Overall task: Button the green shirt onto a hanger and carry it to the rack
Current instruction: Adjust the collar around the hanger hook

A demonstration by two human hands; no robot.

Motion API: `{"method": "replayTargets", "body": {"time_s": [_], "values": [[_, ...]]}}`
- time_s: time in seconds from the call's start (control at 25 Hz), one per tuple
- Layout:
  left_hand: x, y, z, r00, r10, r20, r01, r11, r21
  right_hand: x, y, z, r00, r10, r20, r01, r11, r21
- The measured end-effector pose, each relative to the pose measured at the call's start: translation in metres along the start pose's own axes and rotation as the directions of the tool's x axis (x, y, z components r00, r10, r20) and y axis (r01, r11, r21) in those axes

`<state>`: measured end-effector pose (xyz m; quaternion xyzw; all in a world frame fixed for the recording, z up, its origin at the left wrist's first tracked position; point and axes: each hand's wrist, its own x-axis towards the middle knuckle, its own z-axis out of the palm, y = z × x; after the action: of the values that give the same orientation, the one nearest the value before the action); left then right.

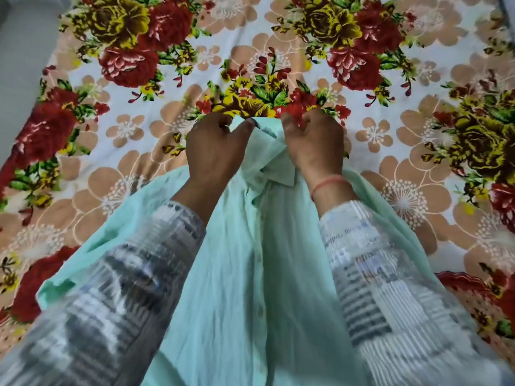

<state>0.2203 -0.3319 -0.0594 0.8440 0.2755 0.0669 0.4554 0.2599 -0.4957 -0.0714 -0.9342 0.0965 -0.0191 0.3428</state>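
- At centre frame, your left hand (216,146) and right hand (313,140) meet at the collar of the shirt (250,260).
- Your left fingers (246,126) are pinched together on the collar's top edge, at 12 o'clock of the shirt.
- Your right fingers (289,121) are curled shut on the fabric just beside them.
- The shirt runs from your hands toward 6 o'clock, between your sleeves (117,288), over the floral bedsheet (390,107).
- A buttoned placket (259,274) runs down its middle.
- A red thread (330,183) circles your right wrist.
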Motion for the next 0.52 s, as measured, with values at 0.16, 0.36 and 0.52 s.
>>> {"method": "replayTargets", "body": {"time_s": [0.16,0.36,0.52], "values": [[0.039,0.02,0.022,0.961,-0.205,0.184,0.17,0.968,0.186,0.044,-0.002,0.028,0.948,0.152,0.279,-0.117,0.983,-0.138],[0.063,0.009,0.003,0.928,-0.308,0.209,0.274,0.945,0.178,0.034,-0.003,0.015,0.864,0.283,0.415,-0.419,0.862,0.284],[0.038,0.017,-0.026,0.757,-0.495,0.427,0.643,0.681,-0.35,0.027,-0.006,-0.011,0.653,0.377,0.657,-0.754,0.407,0.516]]}}
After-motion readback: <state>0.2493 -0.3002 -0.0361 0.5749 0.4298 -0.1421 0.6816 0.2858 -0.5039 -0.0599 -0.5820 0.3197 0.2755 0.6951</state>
